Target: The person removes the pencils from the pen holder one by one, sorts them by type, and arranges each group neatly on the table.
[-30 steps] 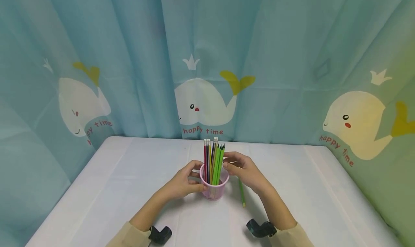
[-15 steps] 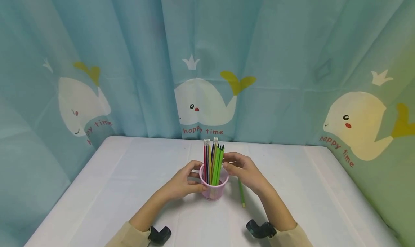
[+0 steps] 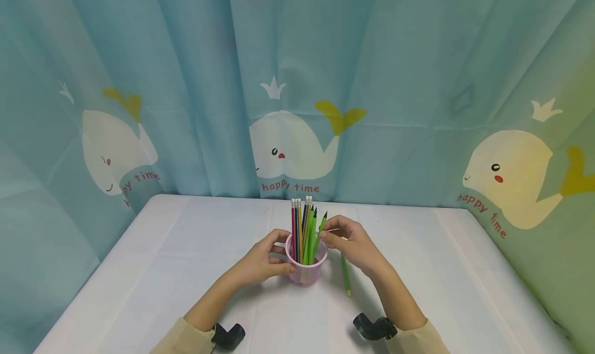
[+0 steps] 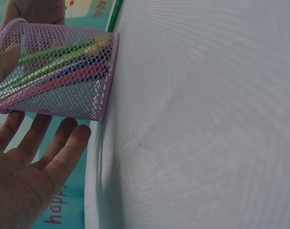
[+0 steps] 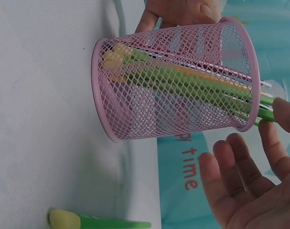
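A pink mesh pencil cup (image 3: 304, 277) stands upright on the table with several pencils (image 3: 301, 230) in it: red, dark and yellow ones with white tops, and green ones with dark points up. My left hand (image 3: 260, 261) holds the cup from the left, thumb and fingers around its side near the rim. My right hand (image 3: 350, 243) is at the cup's right, thumb and index finger pinching a green pencil (image 3: 321, 230) that leans right above the rim. In the right wrist view its other fingers (image 5: 238, 162) stay clear of the mesh.
One green pencil (image 3: 346, 276) with a pale end lies on the white table (image 3: 186, 271), right of the cup and beneath my right hand. Behind the table hangs a blue curtain (image 3: 400, 152) with whale prints. A black device (image 3: 374, 327) is strapped to each wrist.
One green pencil has moved right, apart from the other green ones, with my right thumb and index finger on it. My left hand and the cup have hardly moved.
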Motion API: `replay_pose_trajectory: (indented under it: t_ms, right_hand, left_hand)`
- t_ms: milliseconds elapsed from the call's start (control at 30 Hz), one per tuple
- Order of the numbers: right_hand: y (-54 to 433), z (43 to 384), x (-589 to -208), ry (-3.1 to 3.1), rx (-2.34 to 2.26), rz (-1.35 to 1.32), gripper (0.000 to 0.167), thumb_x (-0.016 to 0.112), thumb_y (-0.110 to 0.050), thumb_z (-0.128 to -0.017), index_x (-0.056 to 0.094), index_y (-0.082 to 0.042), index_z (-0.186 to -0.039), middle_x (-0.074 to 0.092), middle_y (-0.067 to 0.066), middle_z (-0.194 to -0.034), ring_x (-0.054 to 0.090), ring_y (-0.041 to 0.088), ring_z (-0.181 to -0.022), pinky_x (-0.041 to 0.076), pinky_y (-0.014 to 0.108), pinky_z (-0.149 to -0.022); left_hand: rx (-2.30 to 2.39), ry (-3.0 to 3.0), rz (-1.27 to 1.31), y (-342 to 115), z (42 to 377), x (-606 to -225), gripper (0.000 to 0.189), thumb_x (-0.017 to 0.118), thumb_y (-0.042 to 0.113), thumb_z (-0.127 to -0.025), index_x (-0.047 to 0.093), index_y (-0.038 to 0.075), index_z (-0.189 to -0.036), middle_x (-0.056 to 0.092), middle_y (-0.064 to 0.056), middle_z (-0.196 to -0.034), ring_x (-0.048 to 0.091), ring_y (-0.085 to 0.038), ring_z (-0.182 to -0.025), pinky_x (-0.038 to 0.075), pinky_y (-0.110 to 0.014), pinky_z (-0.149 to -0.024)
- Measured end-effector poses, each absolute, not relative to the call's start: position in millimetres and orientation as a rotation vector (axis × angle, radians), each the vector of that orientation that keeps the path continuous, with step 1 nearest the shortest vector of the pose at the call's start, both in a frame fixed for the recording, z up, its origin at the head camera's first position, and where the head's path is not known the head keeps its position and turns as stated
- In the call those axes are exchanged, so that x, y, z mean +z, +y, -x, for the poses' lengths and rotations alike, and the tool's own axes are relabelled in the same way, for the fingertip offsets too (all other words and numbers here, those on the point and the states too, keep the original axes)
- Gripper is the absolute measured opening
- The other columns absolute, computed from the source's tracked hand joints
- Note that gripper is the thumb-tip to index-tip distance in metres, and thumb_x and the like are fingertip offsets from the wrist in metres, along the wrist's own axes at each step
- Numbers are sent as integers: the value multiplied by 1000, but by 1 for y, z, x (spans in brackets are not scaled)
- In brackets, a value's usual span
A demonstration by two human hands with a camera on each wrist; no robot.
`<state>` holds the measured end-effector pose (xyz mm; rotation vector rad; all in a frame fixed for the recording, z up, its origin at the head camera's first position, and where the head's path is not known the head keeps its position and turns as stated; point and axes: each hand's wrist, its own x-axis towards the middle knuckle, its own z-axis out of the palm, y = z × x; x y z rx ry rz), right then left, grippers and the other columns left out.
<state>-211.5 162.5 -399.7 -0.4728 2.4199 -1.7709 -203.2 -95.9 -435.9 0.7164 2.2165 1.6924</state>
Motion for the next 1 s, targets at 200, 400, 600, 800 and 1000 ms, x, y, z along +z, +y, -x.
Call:
replay_pose_trajectory:
  t_ms: [200, 400, 600, 800, 1000]
  right_hand:
    - [162, 212, -399, 2434, -1760, 494, 18, 68, -18, -95, 61, -3, -103, 64, 11, -104, 63, 23, -98, 59, 33, -84]
    - [163, 212, -397, 2459, -1760, 489, 18, 69, -20, -95, 61, -4, -101, 65, 10, -104, 64, 23, -98, 58, 33, -85]
    - [166, 210, -393, 2435, -1813, 525, 17, 68, -17, -95, 59, -2, -100, 65, 19, -113, 64, 24, -100, 59, 32, -84]
    - [168, 207, -386, 2411, -1854, 517, 16, 65, -15, -96, 59, -2, -104, 64, 18, -118, 65, 28, -100, 59, 34, -86]
    - [169, 204, -382, 2355, -1918, 514, 19, 65, -15, -96, 57, 0, -105, 63, 18, -120, 67, 30, -100, 59, 36, -86]
  left_hand:
    - [1698, 2211, -704, -96, 204, -435, 63, 80, 14, -84, 45, 6, -136, 50, -17, -138, 59, -34, -119, 57, -39, -95]
    - [1698, 2209, -696, -96, 205, -436, 63, 81, 14, -84, 46, 9, -136, 51, -14, -138, 59, -31, -118, 58, -34, -93]
    - [1689, 2218, -698, -97, 205, -437, 63, 81, 14, -84, 46, 8, -136, 51, -16, -137, 59, -31, -117, 58, -33, -93]
    - [1692, 2216, -713, -97, 204, -435, 63, 80, 14, -84, 45, 6, -136, 50, -18, -137, 59, -33, -117, 58, -36, -94]
    - [1688, 2216, -694, -96, 204, -436, 64, 81, 14, -84, 45, 7, -136, 50, -16, -137, 59, -32, -118, 58, -35, -94]
